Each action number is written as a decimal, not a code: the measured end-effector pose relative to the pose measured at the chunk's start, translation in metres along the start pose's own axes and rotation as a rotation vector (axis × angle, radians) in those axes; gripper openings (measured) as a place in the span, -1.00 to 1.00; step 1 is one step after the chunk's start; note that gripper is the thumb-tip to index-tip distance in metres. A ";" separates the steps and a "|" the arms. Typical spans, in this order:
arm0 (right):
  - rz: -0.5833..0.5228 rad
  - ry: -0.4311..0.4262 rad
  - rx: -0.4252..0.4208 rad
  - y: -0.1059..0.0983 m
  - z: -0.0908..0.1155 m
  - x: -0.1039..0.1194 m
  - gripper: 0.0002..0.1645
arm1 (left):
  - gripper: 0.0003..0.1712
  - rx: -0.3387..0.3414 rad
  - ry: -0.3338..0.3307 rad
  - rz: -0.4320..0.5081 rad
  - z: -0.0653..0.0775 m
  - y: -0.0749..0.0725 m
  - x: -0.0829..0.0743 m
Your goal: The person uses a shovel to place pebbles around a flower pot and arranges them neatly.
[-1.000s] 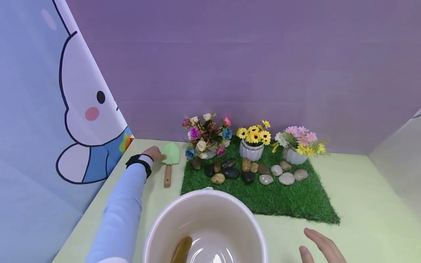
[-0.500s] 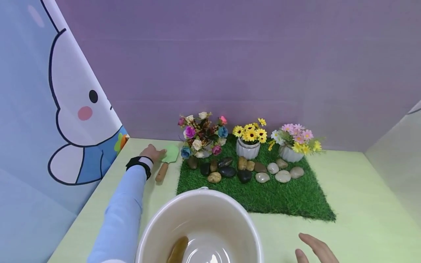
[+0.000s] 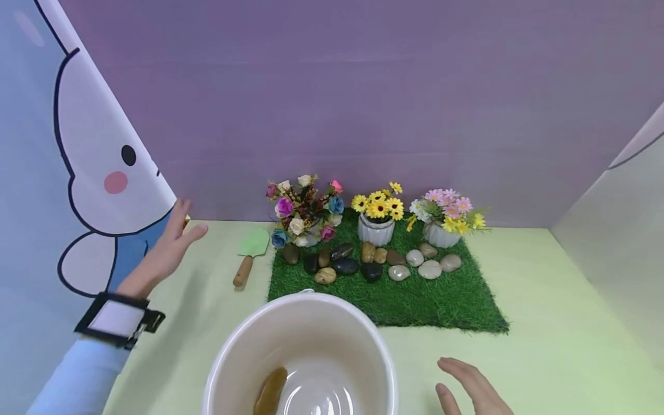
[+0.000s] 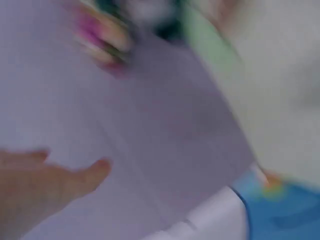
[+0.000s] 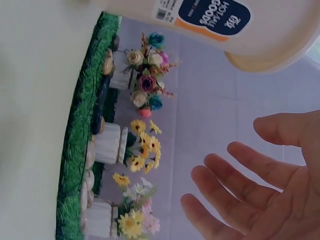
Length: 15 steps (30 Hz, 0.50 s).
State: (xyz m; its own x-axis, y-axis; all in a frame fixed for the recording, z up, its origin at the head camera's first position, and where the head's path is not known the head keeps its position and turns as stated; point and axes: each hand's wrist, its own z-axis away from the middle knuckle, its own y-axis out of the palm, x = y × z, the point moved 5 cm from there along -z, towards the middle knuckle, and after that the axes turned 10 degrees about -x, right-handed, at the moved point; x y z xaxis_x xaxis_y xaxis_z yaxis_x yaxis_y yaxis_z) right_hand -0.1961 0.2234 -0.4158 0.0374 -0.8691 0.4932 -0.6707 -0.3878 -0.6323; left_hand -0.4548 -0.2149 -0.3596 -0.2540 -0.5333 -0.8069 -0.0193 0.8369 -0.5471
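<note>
My left hand is raised over the left side of the table, fingers extended and holding nothing. It also shows, blurred, at the lower left of the left wrist view. A garden trowel with a pale green blade and wooden handle lies on the table to its right, apart from it. My right hand hovers right of a white bucket, fingers loosely spread. In the right wrist view, the bucket bears a dark blue label. Inside it lies a long brown object whose kind I cannot tell.
A green turf mat lies behind the bucket, bearing a row of smooth stones. Along its back stand mixed roses, a white pot of yellow flowers and a pot of pink daisies. A purple backdrop rises behind.
The trowel's handle has swung leftward. My left hand has come off the trowel's blade, lifting and moving left. My right hand keeps its loose, spread pose beside the bucket.
</note>
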 end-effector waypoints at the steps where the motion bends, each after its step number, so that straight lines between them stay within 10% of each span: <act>1: -0.039 -0.013 -0.011 0.000 0.001 0.003 -0.58 | -0.05 0.074 0.006 0.036 0.020 0.002 -0.011; 7: -0.476 -0.131 -0.110 -0.010 -0.007 0.026 -0.53 | -0.13 0.292 0.069 0.109 0.101 0.042 -0.065; 15: -0.747 -0.333 -0.157 -0.025 -0.009 0.044 -0.83 | -0.29 0.353 0.084 0.078 0.127 0.086 -0.084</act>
State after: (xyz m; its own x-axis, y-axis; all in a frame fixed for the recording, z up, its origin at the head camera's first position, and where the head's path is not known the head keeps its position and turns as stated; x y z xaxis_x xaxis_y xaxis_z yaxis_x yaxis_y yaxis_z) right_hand -0.1846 0.1974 -0.3730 0.7145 -0.4549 0.5315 -0.4770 -0.8725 -0.1056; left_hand -0.3119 -0.1134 -0.3672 -0.3207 -0.4456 -0.8358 0.3338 0.7727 -0.5400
